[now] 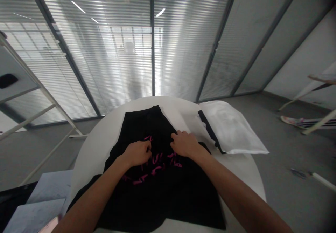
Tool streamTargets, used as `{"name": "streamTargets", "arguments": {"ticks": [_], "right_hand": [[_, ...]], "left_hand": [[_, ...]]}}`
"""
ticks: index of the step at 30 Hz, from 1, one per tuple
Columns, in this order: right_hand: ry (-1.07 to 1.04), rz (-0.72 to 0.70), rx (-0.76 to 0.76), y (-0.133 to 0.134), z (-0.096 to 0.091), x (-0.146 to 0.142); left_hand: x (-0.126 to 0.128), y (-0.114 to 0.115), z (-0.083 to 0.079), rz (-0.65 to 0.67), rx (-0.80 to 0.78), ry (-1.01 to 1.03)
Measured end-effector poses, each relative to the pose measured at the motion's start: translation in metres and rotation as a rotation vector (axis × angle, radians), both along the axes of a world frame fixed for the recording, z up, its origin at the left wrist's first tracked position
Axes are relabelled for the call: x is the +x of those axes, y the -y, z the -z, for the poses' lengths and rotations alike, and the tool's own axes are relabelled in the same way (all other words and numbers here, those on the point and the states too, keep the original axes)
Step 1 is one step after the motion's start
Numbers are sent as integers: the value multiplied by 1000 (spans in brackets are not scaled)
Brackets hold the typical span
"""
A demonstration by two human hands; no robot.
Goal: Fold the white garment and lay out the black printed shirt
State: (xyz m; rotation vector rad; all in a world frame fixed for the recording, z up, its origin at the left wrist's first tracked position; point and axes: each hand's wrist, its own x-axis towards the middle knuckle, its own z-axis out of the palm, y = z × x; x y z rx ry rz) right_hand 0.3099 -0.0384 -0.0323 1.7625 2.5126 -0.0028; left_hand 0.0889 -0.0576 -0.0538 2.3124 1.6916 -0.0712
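A black garment with pink lettering, which looks like a shirt, lies spread on a round white table. Its far end is narrower, and some of the cloth looks folded or bunched in the middle. My left hand rests on the printed part, fingers curled in and closed on the fabric. At the garment's right edge, my right hand has its fingers bent round the cloth. Both hands cover parts of the print, and the fingertips are partly hidden.
A white bag with something black along its left side lies at the table's right edge. White-framed stands are on the left. Grey boards or sheets and a phone-like item sit low left. Glass panels with blinds stand behind.
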Motion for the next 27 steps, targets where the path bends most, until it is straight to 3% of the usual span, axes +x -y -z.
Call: {"name": "streamTargets", "arguments": {"ticks": [4, 9, 13, 17, 21, 24, 27], "right_hand": [[-73, 16, 38, -20, -4, -36], [-152, 115, -130, -60, 8, -53], [-278, 160, -148, -82, 26, -41], [-417, 99, -53, -91, 41, -27], [-628, 99, -65, -103, 47, -13], [-823, 198, -15, -116, 44, 6], [-981, 377, 102, -126, 37, 35]], "left_hand": [[4, -34, -3, -95, 72, -65], [15, -57, 15, -263, 272, -82], [13, -60, 28, -333, 404, -82], [-1, -66, 32, -354, 402, -66], [-14, -77, 33, -365, 395, 0], [-34, -88, 30, -501, 458, 167], [-71, -93, 23, -795, 623, 371]]}}
